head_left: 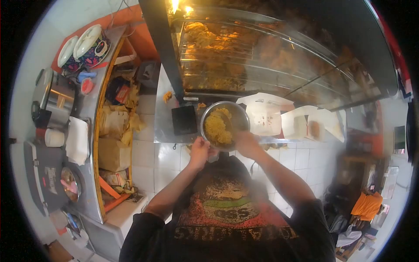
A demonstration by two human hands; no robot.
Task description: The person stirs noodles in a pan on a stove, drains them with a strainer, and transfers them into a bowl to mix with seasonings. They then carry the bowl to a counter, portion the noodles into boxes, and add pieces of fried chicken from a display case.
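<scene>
A round metal bowl (246,118) is tilted in front of me at the counter's front edge. Yellow-golden crumbly food (217,126) lies in it, mostly on the left side. My left hand (200,152) grips the bowl's lower left rim with its fingers closed. At the bowl's lower right side is my right hand (247,145), smeared by motion, so its fingers and anything in them cannot be made out. Just left of the bowl sits a black square object (184,120). Open white paper boxes (262,114) stand to the bowl's right.
Behind the bowl rises a lit glass display cabinet (218,92) with fried food on its racks. A small golden piece (167,96) lies on the metal counter (163,126). On the left, a side counter (94,183) carries a rice cooker (59,98) and a white lidded pot (87,41).
</scene>
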